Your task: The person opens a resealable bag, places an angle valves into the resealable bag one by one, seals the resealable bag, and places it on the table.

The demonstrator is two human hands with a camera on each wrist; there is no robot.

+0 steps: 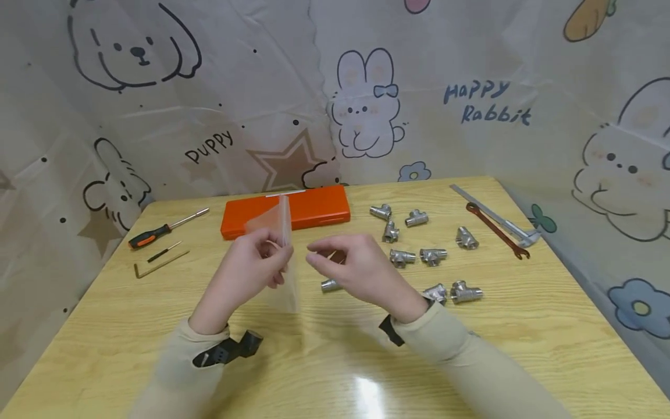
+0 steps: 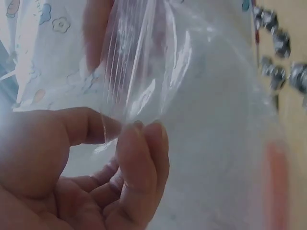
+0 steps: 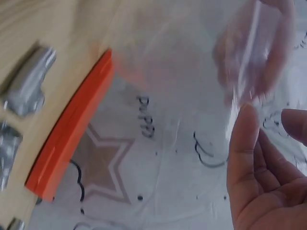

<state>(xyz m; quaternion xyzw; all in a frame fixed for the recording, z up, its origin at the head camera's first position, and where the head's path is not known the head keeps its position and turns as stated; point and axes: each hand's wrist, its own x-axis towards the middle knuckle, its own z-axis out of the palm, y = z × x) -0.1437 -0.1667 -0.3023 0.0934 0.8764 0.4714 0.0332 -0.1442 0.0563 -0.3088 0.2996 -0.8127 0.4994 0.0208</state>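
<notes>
My left hand (image 1: pixel 253 265) pinches a clear zip-lock plastic bag (image 1: pixel 286 294) near its ridged top edge and holds it upright above the table. In the left wrist view, thumb and fingertips meet on the ridged strip of the bag (image 2: pixel 206 110). My right hand (image 1: pixel 361 267) is just right of the bag, its thumb and fingers bent toward it with a gap between them. The right wrist view shows one fingertip of the right hand (image 3: pixel 268 177) close to the strip, the thumb apart. Behind my right hand, a metal pipe fitting (image 1: pixel 330 285) is partly hidden.
Several metal tee fittings (image 1: pixel 432 256) lie on the right of the wooden table (image 1: pixel 335 361). An orange case (image 1: pixel 319 208) is at the back. A screwdriver (image 1: pixel 167 228), a small black driver (image 1: pixel 163 252) and hex key (image 1: pixel 162 265) lie left; a wrench (image 1: pixel 497 231) and caliper (image 1: pixel 494 214) right.
</notes>
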